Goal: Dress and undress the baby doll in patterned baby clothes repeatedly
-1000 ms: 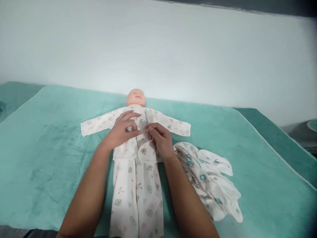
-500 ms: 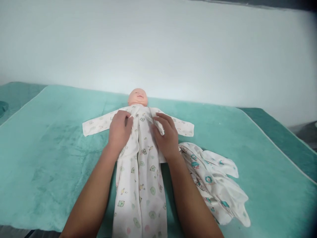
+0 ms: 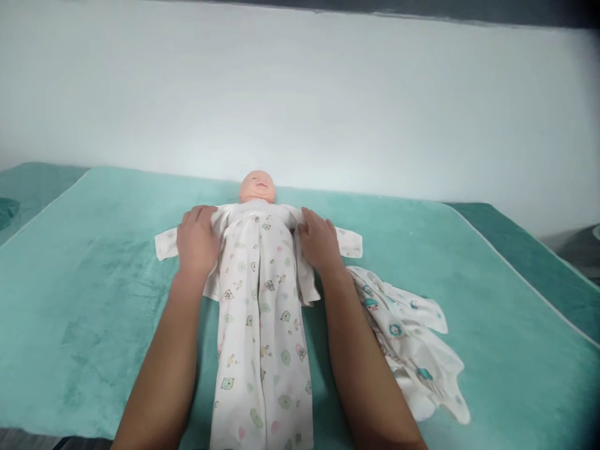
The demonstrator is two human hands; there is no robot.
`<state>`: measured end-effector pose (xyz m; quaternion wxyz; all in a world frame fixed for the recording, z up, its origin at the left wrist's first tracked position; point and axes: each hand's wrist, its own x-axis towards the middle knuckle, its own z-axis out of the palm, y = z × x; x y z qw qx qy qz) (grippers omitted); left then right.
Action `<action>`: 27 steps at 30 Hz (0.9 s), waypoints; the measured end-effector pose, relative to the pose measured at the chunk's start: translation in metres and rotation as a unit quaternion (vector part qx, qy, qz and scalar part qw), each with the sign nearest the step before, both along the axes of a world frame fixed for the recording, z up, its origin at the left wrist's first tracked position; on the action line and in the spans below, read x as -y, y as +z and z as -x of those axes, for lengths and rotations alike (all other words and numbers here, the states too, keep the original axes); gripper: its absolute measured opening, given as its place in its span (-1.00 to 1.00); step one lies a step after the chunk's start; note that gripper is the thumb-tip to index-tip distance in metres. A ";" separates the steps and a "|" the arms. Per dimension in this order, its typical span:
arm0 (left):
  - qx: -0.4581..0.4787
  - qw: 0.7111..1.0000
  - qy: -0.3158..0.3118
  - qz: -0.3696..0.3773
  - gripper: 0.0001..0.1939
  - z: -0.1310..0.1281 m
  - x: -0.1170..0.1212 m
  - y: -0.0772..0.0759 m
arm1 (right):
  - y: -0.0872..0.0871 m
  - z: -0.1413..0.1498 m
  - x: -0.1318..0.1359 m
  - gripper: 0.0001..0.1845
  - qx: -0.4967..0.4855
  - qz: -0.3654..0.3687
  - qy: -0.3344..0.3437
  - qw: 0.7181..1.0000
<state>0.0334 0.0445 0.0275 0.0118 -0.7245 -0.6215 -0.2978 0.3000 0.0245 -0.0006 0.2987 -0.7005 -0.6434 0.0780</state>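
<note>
A baby doll (image 3: 257, 187) lies on its back in a white long-sleeved baby top (image 3: 307, 278), its front spread apart. White trousers (image 3: 262, 325) with green bear prints reach up over the doll's chest. My left hand (image 3: 199, 240) is closed on the top's front panel at the left, over the sleeve; its thumb is mostly hidden. On the other side my right hand (image 3: 320, 242) has curled fingers on the right front panel, beside the sleeve. The doll's arms and legs are covered by cloth.
A crumpled white garment (image 3: 407, 337) with teal prints lies right of my right forearm. Under everything is a green mat (image 3: 107, 300) over a darker green cover (image 3: 539, 262). A pale wall (image 3: 300, 94) stands behind.
Both hands have moved outward from the doll's chest, drawing the top's front panels apart. More of the trousers' upper part now shows. The view has tilted slightly up.
</note>
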 end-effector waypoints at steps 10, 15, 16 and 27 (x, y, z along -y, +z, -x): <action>-0.064 0.996 -0.034 0.045 -0.55 -0.009 -0.031 -0.023 | 0.028 0.048 0.012 -0.52 -0.113 -0.067 0.169 0.977; -0.061 0.995 0.050 0.068 -0.56 -0.014 -0.039 -0.021 | 0.016 0.038 -0.019 -0.49 -0.175 -0.056 0.155 0.971; -0.054 0.994 0.065 0.074 -0.56 -0.012 -0.041 -0.020 | 0.012 0.032 -0.026 -0.49 -0.160 -0.059 0.149 0.974; 0.083 0.994 0.075 0.006 -0.60 0.012 -0.052 -0.024 | 0.017 -0.005 -0.027 -0.62 -0.155 -0.054 0.054 0.985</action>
